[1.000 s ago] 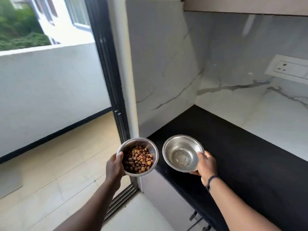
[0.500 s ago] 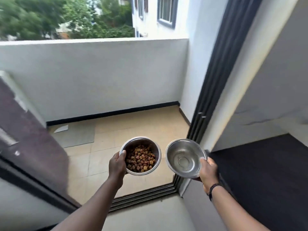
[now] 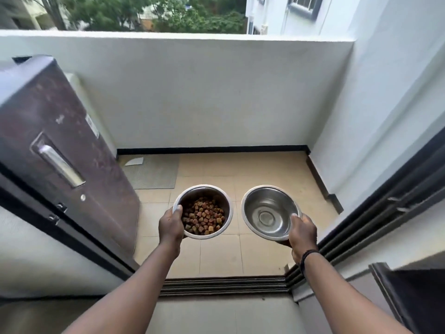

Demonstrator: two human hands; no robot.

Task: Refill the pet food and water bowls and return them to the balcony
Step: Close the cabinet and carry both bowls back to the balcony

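My left hand (image 3: 171, 225) grips the near-left rim of a steel bowl (image 3: 204, 194) filled with brown kibble (image 3: 203, 216). My right hand (image 3: 302, 231) grips the near-right rim of a second steel bowl (image 3: 267, 208), thumb over the edge; its inside shines, and whether water is in it I cannot tell. Both bowls are held side by side in the air over the tiled balcony floor (image 3: 265, 169), just beyond the doorway.
A dark fridge (image 3: 60, 153) with a metal handle stands on the left. The sliding door track (image 3: 224, 284) crosses the threshold below my arms, with the door frame (image 3: 385, 208) on the right. A grey mat (image 3: 154, 172) lies on the balcony's far left. White parapet wall (image 3: 204, 92) ahead.
My view has swung left from the black counter and marble wall to face the balcony squarely. Both bowls stay in my hands, now over the balcony floor.
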